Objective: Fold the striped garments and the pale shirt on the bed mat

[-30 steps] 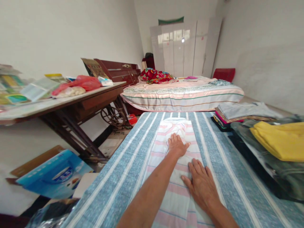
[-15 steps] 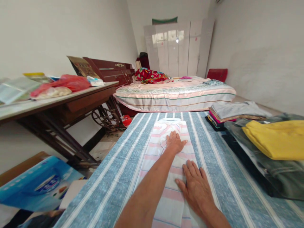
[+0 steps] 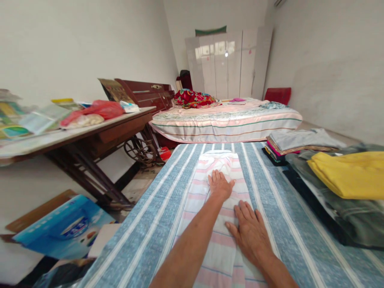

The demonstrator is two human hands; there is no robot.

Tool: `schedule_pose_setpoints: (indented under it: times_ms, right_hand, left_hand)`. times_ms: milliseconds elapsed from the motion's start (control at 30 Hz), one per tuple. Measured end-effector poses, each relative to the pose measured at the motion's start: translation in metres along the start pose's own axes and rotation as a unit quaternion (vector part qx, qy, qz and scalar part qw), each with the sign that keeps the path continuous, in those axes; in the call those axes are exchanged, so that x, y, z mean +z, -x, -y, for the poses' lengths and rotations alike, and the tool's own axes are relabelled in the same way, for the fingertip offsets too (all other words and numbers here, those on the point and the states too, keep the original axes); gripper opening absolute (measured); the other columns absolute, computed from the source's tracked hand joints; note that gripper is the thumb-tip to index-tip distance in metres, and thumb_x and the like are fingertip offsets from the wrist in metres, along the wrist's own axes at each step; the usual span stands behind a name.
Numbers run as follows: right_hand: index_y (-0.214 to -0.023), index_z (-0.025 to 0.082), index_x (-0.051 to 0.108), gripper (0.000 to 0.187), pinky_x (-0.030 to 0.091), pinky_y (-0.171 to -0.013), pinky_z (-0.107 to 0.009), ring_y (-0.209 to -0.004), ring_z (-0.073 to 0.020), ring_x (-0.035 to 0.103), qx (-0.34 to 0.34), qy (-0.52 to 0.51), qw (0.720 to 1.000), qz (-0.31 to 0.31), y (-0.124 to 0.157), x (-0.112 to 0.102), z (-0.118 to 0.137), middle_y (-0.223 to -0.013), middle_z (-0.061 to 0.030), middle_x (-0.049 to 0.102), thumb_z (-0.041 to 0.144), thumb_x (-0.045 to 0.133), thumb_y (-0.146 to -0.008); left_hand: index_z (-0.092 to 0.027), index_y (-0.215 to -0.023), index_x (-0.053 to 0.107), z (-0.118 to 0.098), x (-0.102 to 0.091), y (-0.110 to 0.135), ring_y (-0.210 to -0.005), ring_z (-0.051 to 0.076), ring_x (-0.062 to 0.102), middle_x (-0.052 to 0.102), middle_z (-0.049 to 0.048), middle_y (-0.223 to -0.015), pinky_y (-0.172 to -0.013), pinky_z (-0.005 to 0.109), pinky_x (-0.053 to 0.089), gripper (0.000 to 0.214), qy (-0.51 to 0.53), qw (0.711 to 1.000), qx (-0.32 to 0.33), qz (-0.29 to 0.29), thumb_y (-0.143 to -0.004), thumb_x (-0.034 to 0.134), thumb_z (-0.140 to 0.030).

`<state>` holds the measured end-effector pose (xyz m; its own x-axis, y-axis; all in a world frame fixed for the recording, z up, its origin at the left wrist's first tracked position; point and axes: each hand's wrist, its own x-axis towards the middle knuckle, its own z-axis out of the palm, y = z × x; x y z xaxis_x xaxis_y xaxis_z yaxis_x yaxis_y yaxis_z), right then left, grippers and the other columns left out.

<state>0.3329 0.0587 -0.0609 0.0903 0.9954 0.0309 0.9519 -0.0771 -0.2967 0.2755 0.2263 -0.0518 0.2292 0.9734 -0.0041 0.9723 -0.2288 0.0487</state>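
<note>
A white shirt with pink and thin blue stripes [image 3: 199,192] lies folded into a long narrow strip on the blue-and-white striped bed cover [image 3: 156,200]. Its collar end points away from me. My left hand [image 3: 220,185] rests palm down on the shirt just below the collar, fingers spread. Nearer to me, my right hand [image 3: 250,230] lies flat along the shirt's right edge, its fingers stretched out and partly on the cloth. Neither hand grips anything. My left forearm covers part of the shirt's lower left side.
At the right sit folded clothes: a yellow garment [image 3: 349,174] on dark green ones [image 3: 357,216], and a pile topped by a grey garment [image 3: 303,139]. A sewing-machine table [image 3: 120,124] stands left, a blue box [image 3: 69,228] below it. Beyond is another bed [image 3: 228,124].
My left hand has slid slightly toward me over the shirt near the collar. The right hand stays flat at the shirt's edge. The whole view has shifted a little.
</note>
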Motion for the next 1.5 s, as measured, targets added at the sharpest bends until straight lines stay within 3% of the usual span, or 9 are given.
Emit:
schedule_pose_setpoints:
  times_ms: [167,433,533,667,833,1000,1233,1500]
  right_hand:
    - [-0.136,0.011,0.041,0.063,0.016,-0.108,-0.047,-0.136,-0.0265,0.022,-0.007,0.003,1.0,-0.008,0.001,0.002,-0.002,-0.147,-0.0113,0.029,0.051,0.031,-0.089]
    - [-0.137,0.011,0.041,0.063,0.016,-0.109,-0.047,-0.136,-0.027,0.022,-0.008,0.008,1.0,-0.004,0.002,-0.002,0.002,-0.146,-0.0123,0.03,0.052,0.029,-0.09]
    - [-0.136,0.012,0.042,0.062,0.016,-0.109,-0.048,-0.136,-0.0277,0.022,-0.003,0.008,1.0,0.004,0.002,-0.004,0.003,-0.147,-0.0119,0.029,0.051,0.03,-0.089]
    - [-0.136,0.012,0.042,0.062,0.017,-0.109,-0.049,-0.136,-0.0281,0.022,-0.003,0.006,1.0,0.005,-0.001,-0.004,0.003,-0.146,-0.011,0.029,0.052,0.031,-0.089]
    - [-0.135,0.016,0.045,0.064,0.019,-0.109,-0.05,-0.136,-0.0289,0.023,0.0,-0.011,1.0,0.002,-0.007,0.009,-0.002,-0.145,-0.0093,0.03,0.058,0.029,-0.088]
    - [-0.135,0.018,0.045,0.071,0.02,-0.109,-0.052,-0.135,-0.0306,0.023,-0.005,-0.033,0.999,0.01,-0.012,0.021,-0.009,-0.146,-0.0077,0.026,0.065,0.023,-0.086]
    - [-0.137,0.018,0.042,0.073,0.019,-0.109,-0.052,-0.136,-0.0301,0.018,-0.003,-0.04,0.999,0.026,-0.012,0.022,-0.01,-0.147,-0.0066,0.022,0.065,0.02,-0.086]
    - [-0.136,0.02,0.044,0.071,0.019,-0.109,-0.052,-0.136,-0.031,0.021,-0.003,-0.04,0.999,0.02,-0.012,0.023,-0.009,-0.147,-0.0057,0.025,0.066,0.023,-0.086]
  left_hand:
    - [-0.007,-0.142,0.025,0.004,0.002,0.006,-0.14,0.027,0.009,0.015,0.0136,-0.152,-0.112,0.047,0.009,0.079,0.015,1.0,0.004,0.017,-0.086,0.018,-0.061]
    - [-0.013,-0.14,0.032,0.01,-0.006,0.015,-0.14,0.026,0.011,0.021,0.0116,-0.151,-0.112,0.047,0.01,0.067,-0.017,0.997,0.076,-0.018,-0.089,0.018,-0.055]
    - [-0.017,-0.135,0.038,0.0,-0.009,-0.004,-0.139,0.023,0.015,0.028,0.0085,-0.149,-0.112,0.044,0.013,0.054,-0.018,0.992,0.12,-0.019,-0.091,0.024,-0.043]
    - [-0.02,-0.131,0.042,-0.024,-0.006,-0.047,-0.137,0.018,0.022,0.032,0.0048,-0.147,-0.11,0.039,0.02,0.045,-0.014,0.989,0.144,-0.015,-0.089,0.029,-0.029]
    - [-0.024,-0.132,0.041,-0.041,0.005,-0.089,-0.135,0.021,0.025,0.035,0.0046,-0.145,-0.109,0.045,0.017,0.046,-0.007,0.991,0.131,-0.013,-0.089,0.03,-0.034]
    - [-0.02,-0.134,0.038,-0.04,0.011,-0.099,-0.137,0.026,0.019,0.028,0.0075,-0.149,-0.108,0.051,0.015,0.051,0.001,0.995,0.104,-0.009,-0.09,0.024,-0.041]
    - [-0.021,-0.138,0.033,-0.037,0.006,-0.106,-0.139,0.026,0.014,0.016,0.0079,-0.153,-0.107,0.056,0.016,0.058,0.003,0.994,0.103,0.04,-0.088,0.024,-0.049]
    - [-0.023,-0.139,0.03,-0.031,0.007,-0.116,-0.138,0.026,0.015,0.019,0.0046,-0.152,-0.106,0.057,0.019,0.062,-0.002,0.991,0.125,0.046,-0.086,0.024,-0.054]
